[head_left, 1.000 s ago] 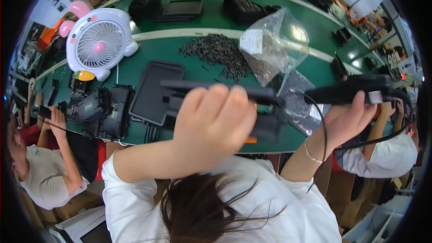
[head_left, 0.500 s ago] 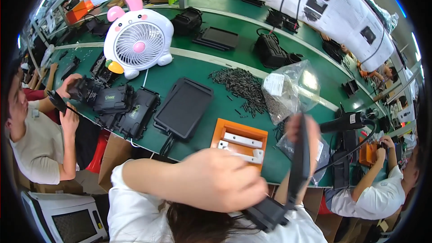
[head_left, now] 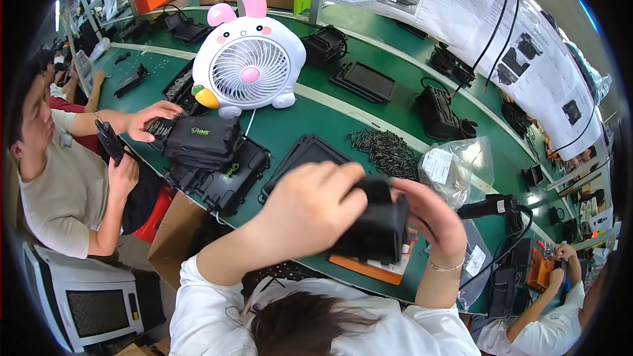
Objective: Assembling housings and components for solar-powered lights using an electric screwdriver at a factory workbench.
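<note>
Both hands hold a black plastic case [head_left: 372, 231], tilted in the air above the bench. My left hand [head_left: 313, 207] grips its left upper side with curled fingers. My right hand [head_left: 432, 214] is closed around its right side, the fingers partly hidden behind it. Below the case lies an orange fixture [head_left: 369, 269] with pale metal bars, mostly covered. Flat black tray-like covers [head_left: 313, 151] sit beyond my left hand. A heap of dark screws [head_left: 382, 151] lies behind the case.
A clear bag [head_left: 455, 168] of small parts and a corded power screwdriver [head_left: 488, 206] are on the right. Black cases [head_left: 203, 138] are stacked on the left beside a co-worker's hand [head_left: 153, 118]. A white rabbit-shaped fan [head_left: 250, 69] stands behind them.
The black case has come up from close to my body to above the orange fixture. My left hand has moved up onto it. The view has shifted, and the co-worker's hand now rests by the stacked cases.
</note>
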A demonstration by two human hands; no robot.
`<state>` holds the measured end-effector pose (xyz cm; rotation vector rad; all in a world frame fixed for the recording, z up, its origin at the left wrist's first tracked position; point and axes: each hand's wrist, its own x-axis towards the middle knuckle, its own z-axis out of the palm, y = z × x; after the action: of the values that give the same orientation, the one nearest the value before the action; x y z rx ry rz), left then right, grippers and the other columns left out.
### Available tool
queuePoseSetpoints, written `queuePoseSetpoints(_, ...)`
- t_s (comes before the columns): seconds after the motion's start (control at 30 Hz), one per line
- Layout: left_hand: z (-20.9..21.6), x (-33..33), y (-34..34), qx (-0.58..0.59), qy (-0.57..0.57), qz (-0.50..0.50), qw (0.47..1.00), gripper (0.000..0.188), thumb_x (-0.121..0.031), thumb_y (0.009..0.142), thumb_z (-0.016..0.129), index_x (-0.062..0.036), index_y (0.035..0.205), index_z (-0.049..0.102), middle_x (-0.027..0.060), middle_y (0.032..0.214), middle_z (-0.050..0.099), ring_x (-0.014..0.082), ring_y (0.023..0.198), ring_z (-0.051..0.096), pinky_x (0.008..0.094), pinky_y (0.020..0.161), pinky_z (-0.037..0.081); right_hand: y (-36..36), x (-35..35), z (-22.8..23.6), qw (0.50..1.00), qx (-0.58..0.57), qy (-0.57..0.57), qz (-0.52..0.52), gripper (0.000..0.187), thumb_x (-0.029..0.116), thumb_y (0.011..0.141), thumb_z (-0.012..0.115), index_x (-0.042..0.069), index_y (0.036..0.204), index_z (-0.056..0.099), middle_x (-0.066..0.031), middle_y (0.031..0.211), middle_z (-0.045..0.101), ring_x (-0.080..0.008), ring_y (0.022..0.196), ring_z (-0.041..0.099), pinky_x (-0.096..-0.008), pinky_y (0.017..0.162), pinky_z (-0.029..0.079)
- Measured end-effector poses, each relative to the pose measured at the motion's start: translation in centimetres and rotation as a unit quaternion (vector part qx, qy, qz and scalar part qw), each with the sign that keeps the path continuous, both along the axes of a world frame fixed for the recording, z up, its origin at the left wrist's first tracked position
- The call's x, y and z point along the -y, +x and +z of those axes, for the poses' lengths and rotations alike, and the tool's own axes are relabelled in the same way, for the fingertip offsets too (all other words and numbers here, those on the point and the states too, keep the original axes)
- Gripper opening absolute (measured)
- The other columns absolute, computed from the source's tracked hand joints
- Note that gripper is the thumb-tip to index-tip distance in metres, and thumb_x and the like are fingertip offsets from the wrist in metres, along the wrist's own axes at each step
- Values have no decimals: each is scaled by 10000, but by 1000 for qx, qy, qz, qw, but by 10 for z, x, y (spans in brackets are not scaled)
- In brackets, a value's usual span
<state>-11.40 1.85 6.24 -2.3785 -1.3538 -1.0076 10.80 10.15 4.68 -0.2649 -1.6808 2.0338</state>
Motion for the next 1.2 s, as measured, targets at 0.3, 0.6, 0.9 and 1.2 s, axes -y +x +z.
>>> queuePoseSetpoints(0.3,-42,10,-60,215,62,113,968,321,-24,693,639,24,997,549,188,1015,567,343,862,572,388,759,470,-84,-202,-27,911,102,-151,-370,276,192,766,582,3,963,541,-90,827,616,-211,744,615,-322,616,520)
queuePoseSetpoints(0.6,-167,104,-51,252,-228,236,910,684,-348,656,702,47,1154,449,225,1214,410,386,1099,423,433,912,365,-181,-344,-87,908,53,-260,-323,606,426,869,502,-52,1221,378,-198,1139,502,-313,1003,540,-418,869,441)
queuePoseSetpoints(0.9,-180,93,-33,139,-279,325,893,584,-280,515,777,-91,1030,577,194,1241,406,349,1158,405,459,907,328,-270,-315,-126,616,553,516,-222,394,221,732,590,41,1082,579,-132,1142,560,-293,1180,428,-540,937,337)
queuePoseSetpoints(1.2,-180,87,-30,153,-234,330,902,377,-202,541,746,-110,856,560,187,1229,415,358,1140,408,455,893,313,-264,-286,-121,505,433,691,-281,259,77,771,509,-4,1016,534,-124,880,629,-290,960,525,-497,800,381)
